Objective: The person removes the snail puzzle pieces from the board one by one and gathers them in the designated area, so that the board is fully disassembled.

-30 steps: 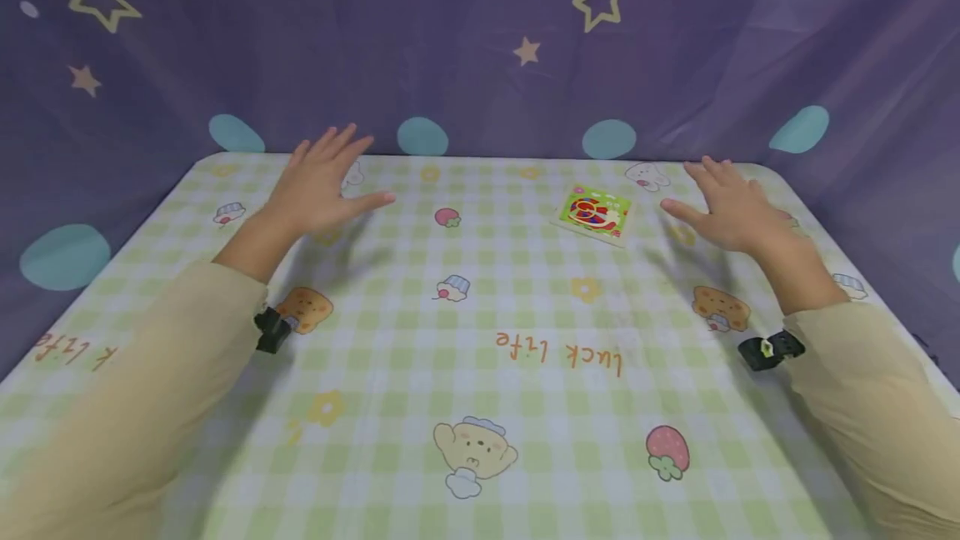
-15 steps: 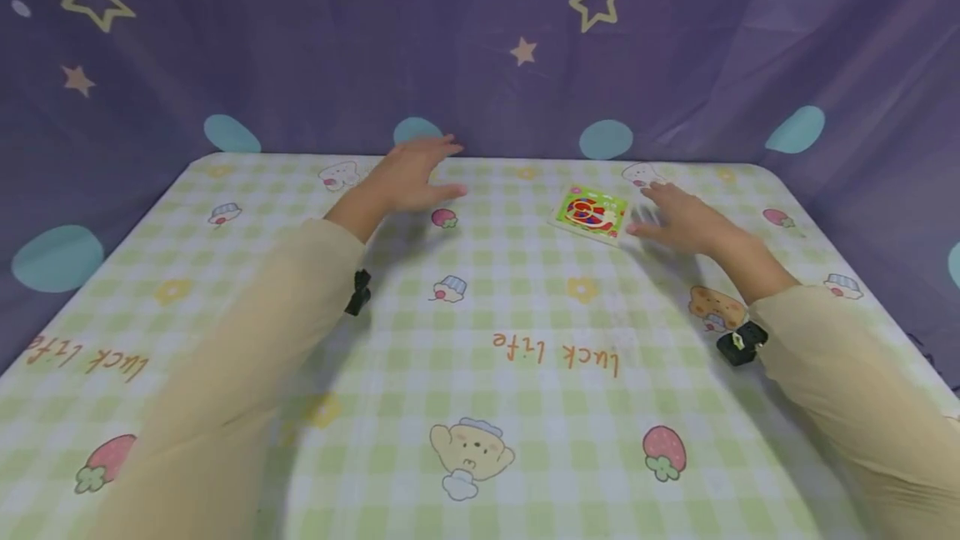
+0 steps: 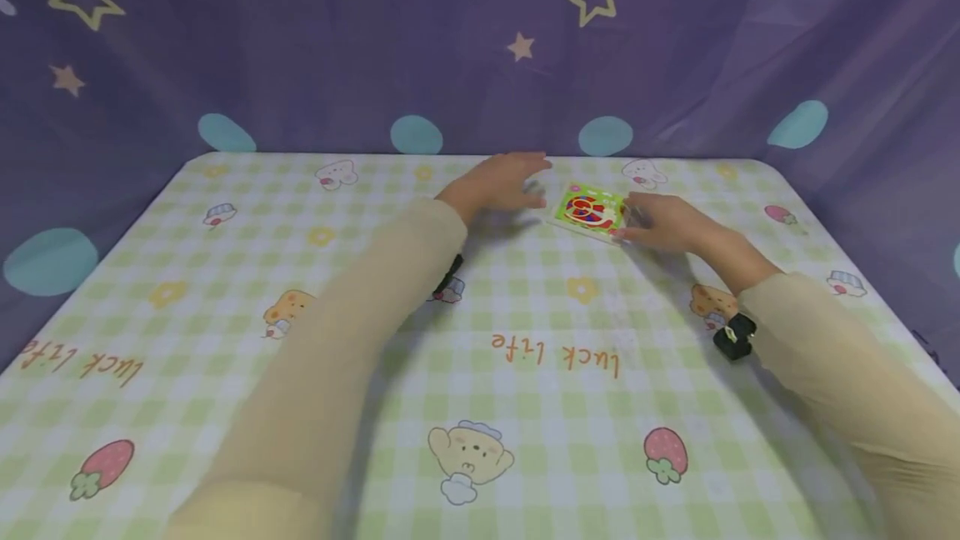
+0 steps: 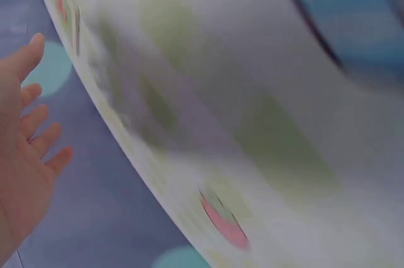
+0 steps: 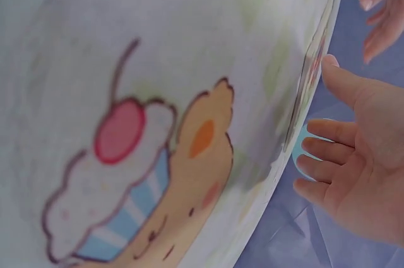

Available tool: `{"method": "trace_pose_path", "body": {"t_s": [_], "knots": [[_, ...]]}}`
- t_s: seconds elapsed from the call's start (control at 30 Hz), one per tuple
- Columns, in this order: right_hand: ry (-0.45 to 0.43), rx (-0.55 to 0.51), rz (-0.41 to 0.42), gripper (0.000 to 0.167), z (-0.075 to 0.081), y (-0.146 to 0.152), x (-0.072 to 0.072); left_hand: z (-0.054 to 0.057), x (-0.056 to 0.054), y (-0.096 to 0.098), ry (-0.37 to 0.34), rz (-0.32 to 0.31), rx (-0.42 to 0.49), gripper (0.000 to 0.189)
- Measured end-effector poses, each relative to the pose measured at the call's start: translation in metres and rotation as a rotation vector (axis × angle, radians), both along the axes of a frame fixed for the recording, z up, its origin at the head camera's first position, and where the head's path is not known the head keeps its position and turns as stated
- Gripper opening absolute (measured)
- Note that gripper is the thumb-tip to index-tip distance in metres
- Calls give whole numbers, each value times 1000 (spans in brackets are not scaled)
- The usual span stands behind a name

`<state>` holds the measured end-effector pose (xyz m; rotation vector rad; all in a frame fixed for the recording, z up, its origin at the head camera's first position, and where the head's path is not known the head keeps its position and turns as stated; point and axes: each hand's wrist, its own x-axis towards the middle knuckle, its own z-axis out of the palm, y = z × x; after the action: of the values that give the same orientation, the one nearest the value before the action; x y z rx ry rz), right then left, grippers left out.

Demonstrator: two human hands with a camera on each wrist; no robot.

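A thin, square picture board [image 3: 588, 211], green with a red-and-blue round figure, lies flat toward the back right of the table. My right hand [image 3: 663, 222] is at the board's right edge, its thumb and fingertips right by the rim. On the other side, my left hand [image 3: 498, 183] hovers just left of the board with a small gap between. In the left wrist view, the left hand [image 4: 25, 148] has its fingers spread and nothing in them. The right wrist view shows the right hand [image 5: 372, 148] with loosely extended fingers, its thumb close to the board's edge [image 5: 314, 60].
A green-and-white checked tablecloth [image 3: 480, 390] with printed cartoons and lettering covers the table. Behind the table's far edge hangs a purple curtain [image 3: 337, 48] with stars and blue dots. A black wrist strap piece [image 3: 733, 337] hangs under the right sleeve.
My left hand has swept rightward across the back of the table to beside the board. The right hand has moved left to the board's right edge. The board lies where it was.
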<state>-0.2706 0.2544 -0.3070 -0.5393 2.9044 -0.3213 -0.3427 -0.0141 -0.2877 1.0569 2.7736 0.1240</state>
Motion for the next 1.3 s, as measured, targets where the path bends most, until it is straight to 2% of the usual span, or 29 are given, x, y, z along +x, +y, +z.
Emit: {"method": "trace_pose_path", "body": {"t_s": [0.13, 0.2, 0.3, 0.4, 0.57, 0.93, 1.1, 1.3], "knots": [[37, -7, 25, 58, -3, 0, -1, -7, -2, 27, -79, -83, -7, 66], [56, -12, 40, 51, -5, -1, -2, -9, -2, 36, -117, -84, -25, 65], [83, -18, 71, 46, -5, -5, -4, -11, -1, 42, -145, -54, -61, 62], [101, -21, 86, 42, -6, -8, -6, -12, 0, 45, -140, -28, -119, 59], [103, -4, 88, 44, -6, -12, -8, -15, 1, 46, -154, -10, -164, 60], [133, 12, 96, 46, -7, -14, -5, -20, 3, 40, -126, -11, -86, 47], [138, 20, 118, 46, -3, -10, -3, -19, 7, 39, -125, -37, -52, 46], [122, 4, 135, 47, -3, -7, -1, -18, 12, 39, -95, -101, -53, 44]]}}
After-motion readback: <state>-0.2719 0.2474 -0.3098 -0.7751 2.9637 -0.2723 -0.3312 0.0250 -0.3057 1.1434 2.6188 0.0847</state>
